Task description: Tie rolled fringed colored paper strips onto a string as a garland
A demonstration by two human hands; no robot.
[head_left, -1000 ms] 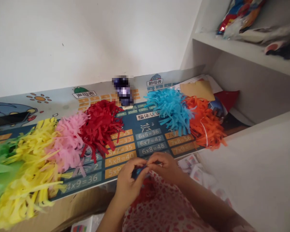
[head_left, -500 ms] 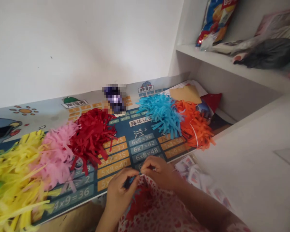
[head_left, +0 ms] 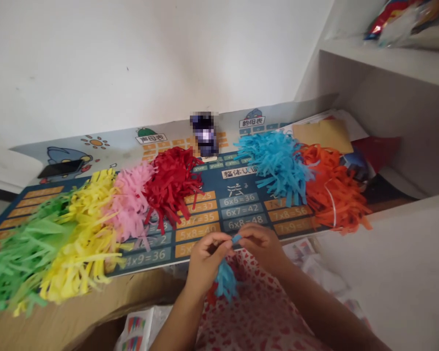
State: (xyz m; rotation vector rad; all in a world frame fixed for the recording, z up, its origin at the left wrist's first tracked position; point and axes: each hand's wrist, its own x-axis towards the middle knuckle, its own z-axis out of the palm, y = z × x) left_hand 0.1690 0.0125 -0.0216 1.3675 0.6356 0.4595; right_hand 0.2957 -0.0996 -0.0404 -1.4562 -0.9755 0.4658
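At the near edge of the printed times-table mat (head_left: 241, 211), I have the left hand (head_left: 205, 261) and right hand (head_left: 263, 248) meeting, their fingers (head_left: 219, 239) pressed together, pinching a blue paper strip (head_left: 236, 239), apparently so that the blue fringed tuft (head_left: 225, 282) hangs free above the heart-print cloth (head_left: 249, 312); multicoloured fringed paper bunches (head_left: 171, 187) lie along the mat, seemingly kept clear of the hands.

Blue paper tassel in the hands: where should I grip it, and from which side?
Grip the narrow gathered end of the blue paper tassel, which pokes out between the left hand and the right hand, coming from above. That end looks tight, while the strips below fan out loose and would likely bend under a grip.
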